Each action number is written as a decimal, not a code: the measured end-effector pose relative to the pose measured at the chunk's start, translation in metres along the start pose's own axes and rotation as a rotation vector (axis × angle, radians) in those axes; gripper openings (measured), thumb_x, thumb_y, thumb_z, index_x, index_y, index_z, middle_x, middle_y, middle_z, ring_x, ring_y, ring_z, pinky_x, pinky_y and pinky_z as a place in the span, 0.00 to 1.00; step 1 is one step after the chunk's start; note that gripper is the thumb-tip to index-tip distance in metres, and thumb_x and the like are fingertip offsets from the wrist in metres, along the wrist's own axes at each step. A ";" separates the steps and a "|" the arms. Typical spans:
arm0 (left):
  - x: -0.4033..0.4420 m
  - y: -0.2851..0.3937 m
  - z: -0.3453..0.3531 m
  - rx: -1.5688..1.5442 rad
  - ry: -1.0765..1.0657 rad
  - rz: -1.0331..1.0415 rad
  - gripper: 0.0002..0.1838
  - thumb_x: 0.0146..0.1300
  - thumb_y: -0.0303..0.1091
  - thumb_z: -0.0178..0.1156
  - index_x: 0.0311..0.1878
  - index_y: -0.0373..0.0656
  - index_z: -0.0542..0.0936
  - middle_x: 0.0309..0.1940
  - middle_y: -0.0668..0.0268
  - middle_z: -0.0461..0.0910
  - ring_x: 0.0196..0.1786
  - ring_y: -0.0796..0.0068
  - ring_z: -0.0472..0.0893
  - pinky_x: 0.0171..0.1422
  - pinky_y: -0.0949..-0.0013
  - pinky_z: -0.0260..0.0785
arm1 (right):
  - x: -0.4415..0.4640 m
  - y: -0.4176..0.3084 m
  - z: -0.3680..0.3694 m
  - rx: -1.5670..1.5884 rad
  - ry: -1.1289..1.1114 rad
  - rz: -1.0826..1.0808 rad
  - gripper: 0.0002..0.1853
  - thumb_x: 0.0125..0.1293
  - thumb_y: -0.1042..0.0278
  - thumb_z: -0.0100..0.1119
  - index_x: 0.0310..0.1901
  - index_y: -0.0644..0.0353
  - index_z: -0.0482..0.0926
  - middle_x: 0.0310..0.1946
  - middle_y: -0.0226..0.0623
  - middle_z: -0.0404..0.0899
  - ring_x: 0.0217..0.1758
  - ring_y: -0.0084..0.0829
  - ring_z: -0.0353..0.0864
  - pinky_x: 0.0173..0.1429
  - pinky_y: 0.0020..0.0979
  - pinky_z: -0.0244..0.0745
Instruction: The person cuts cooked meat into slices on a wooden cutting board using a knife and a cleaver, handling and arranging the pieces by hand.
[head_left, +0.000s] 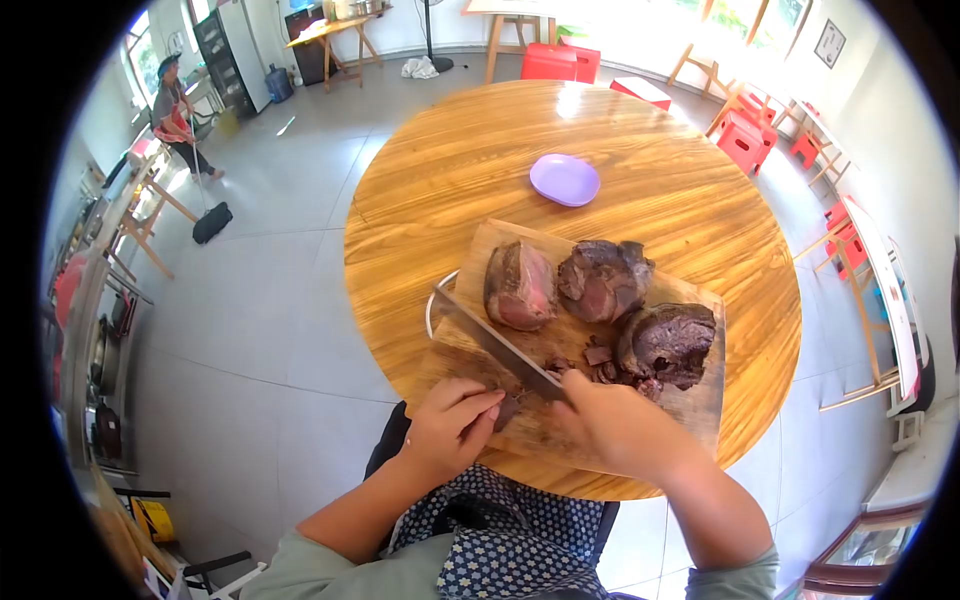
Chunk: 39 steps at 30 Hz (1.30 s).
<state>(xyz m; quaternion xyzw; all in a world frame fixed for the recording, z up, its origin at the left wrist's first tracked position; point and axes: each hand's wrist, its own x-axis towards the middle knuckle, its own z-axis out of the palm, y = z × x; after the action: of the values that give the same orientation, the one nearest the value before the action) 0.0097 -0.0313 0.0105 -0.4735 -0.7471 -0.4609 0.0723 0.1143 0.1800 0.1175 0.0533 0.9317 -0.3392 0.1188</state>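
My right hand (620, 425) is closed round the handle of a kitchen knife (497, 345), whose long blade slants up and left over the wooden cutting board (570, 440). At the board's near left, my left hand (452, 425) has its fingers curled on a small piece of dark meat (506, 411), mostly hidden beneath them. The blade is just beyond those fingers. Farther back on the board lie a cut chunk of meat with a pink face (520, 285), a second chunk (604, 280) and a darker third one (668, 345). Small meat bits (600, 362) lie near the knife handle.
The board rests on a round wooden table (430, 150), with a purple plate (565, 180) behind it. A white ring-shaped handle (430, 310) shows at the board's left. Across the room a person (175, 115) holds a mop (212, 222). Red stools (742, 138) stand at the right.
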 end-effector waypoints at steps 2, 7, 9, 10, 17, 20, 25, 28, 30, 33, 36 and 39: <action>-0.001 0.005 0.002 -0.006 0.027 -0.033 0.10 0.62 0.23 0.68 0.47 0.37 0.85 0.41 0.58 0.83 0.42 0.57 0.83 0.46 0.62 0.76 | -0.016 -0.003 -0.010 -0.002 0.023 0.025 0.13 0.78 0.62 0.51 0.44 0.65 0.66 0.33 0.61 0.81 0.40 0.64 0.81 0.42 0.57 0.73; -0.005 -0.004 0.005 -0.005 0.073 0.040 0.09 0.60 0.21 0.69 0.45 0.39 0.86 0.40 0.57 0.84 0.39 0.58 0.84 0.41 0.64 0.76 | -0.040 -0.018 -0.012 -0.031 0.072 0.091 0.13 0.77 0.62 0.53 0.45 0.64 0.67 0.33 0.59 0.82 0.39 0.62 0.82 0.42 0.56 0.73; -0.007 -0.002 0.006 -0.043 0.058 -0.030 0.11 0.61 0.21 0.68 0.47 0.38 0.85 0.41 0.58 0.83 0.41 0.58 0.83 0.45 0.63 0.76 | -0.048 -0.016 -0.003 -0.032 0.090 0.064 0.13 0.77 0.62 0.53 0.44 0.64 0.67 0.33 0.57 0.82 0.37 0.62 0.82 0.41 0.56 0.75; -0.007 -0.002 0.006 -0.040 0.060 -0.036 0.11 0.61 0.21 0.68 0.47 0.38 0.85 0.41 0.58 0.83 0.41 0.58 0.83 0.45 0.63 0.76 | -0.049 -0.017 0.000 -0.031 0.084 0.061 0.13 0.77 0.62 0.53 0.44 0.64 0.67 0.33 0.57 0.82 0.37 0.62 0.82 0.41 0.56 0.75; -0.004 -0.003 0.006 -0.029 0.054 -0.027 0.11 0.59 0.21 0.70 0.45 0.39 0.85 0.40 0.59 0.84 0.38 0.60 0.84 0.41 0.64 0.76 | -0.054 -0.015 0.013 -0.043 0.038 0.075 0.12 0.77 0.63 0.54 0.44 0.63 0.67 0.32 0.55 0.83 0.35 0.60 0.83 0.39 0.55 0.77; -0.005 -0.005 0.007 -0.033 0.038 -0.034 0.12 0.58 0.21 0.70 0.46 0.39 0.85 0.41 0.59 0.83 0.40 0.58 0.83 0.44 0.63 0.76 | -0.053 -0.014 0.016 -0.048 0.028 0.080 0.11 0.77 0.63 0.53 0.44 0.63 0.68 0.32 0.55 0.83 0.35 0.60 0.83 0.39 0.55 0.77; -0.003 -0.006 0.007 -0.016 0.036 -0.011 0.13 0.57 0.21 0.70 0.46 0.39 0.85 0.40 0.59 0.83 0.40 0.57 0.83 0.44 0.62 0.76 | -0.053 -0.010 0.018 -0.029 0.012 0.065 0.11 0.77 0.62 0.53 0.44 0.62 0.68 0.30 0.54 0.82 0.34 0.60 0.82 0.38 0.55 0.76; -0.001 -0.005 0.006 -0.004 0.032 -0.018 0.12 0.57 0.21 0.70 0.45 0.39 0.85 0.40 0.60 0.84 0.41 0.57 0.84 0.44 0.62 0.76 | -0.059 -0.012 0.014 0.047 -0.072 0.176 0.14 0.77 0.59 0.55 0.43 0.63 0.68 0.31 0.56 0.81 0.35 0.63 0.80 0.40 0.57 0.74; -0.002 -0.006 0.005 -0.009 0.032 -0.019 0.13 0.55 0.20 0.71 0.45 0.38 0.85 0.41 0.59 0.84 0.41 0.58 0.83 0.45 0.62 0.76 | -0.068 -0.008 0.011 -0.012 -0.099 0.182 0.13 0.77 0.60 0.54 0.43 0.64 0.69 0.29 0.56 0.81 0.32 0.62 0.81 0.38 0.57 0.73; -0.002 -0.009 0.007 -0.027 0.034 -0.009 0.14 0.53 0.19 0.71 0.45 0.37 0.85 0.41 0.58 0.85 0.41 0.58 0.83 0.45 0.62 0.77 | -0.077 -0.012 0.004 0.034 -0.024 0.129 0.12 0.76 0.64 0.55 0.49 0.63 0.68 0.31 0.64 0.79 0.37 0.66 0.79 0.39 0.60 0.71; -0.001 -0.008 0.005 -0.055 0.017 -0.021 0.16 0.51 0.18 0.71 0.45 0.36 0.84 0.40 0.58 0.83 0.41 0.58 0.83 0.44 0.62 0.78 | -0.073 -0.013 -0.004 0.053 -0.147 0.203 0.10 0.75 0.66 0.55 0.48 0.63 0.68 0.33 0.61 0.79 0.37 0.66 0.79 0.39 0.59 0.72; 0.000 -0.009 0.004 -0.067 0.010 -0.058 0.16 0.52 0.18 0.71 0.46 0.36 0.84 0.41 0.58 0.83 0.41 0.57 0.83 0.45 0.62 0.78 | -0.048 -0.023 -0.019 -0.101 -0.364 0.419 0.13 0.77 0.61 0.54 0.44 0.64 0.68 0.27 0.56 0.80 0.31 0.62 0.81 0.36 0.57 0.73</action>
<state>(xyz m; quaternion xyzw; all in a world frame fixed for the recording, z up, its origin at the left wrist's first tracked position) 0.0036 -0.0295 0.0028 -0.4515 -0.7443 -0.4899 0.0466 0.1531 0.1733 0.1584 0.1772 0.8794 -0.2645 0.3540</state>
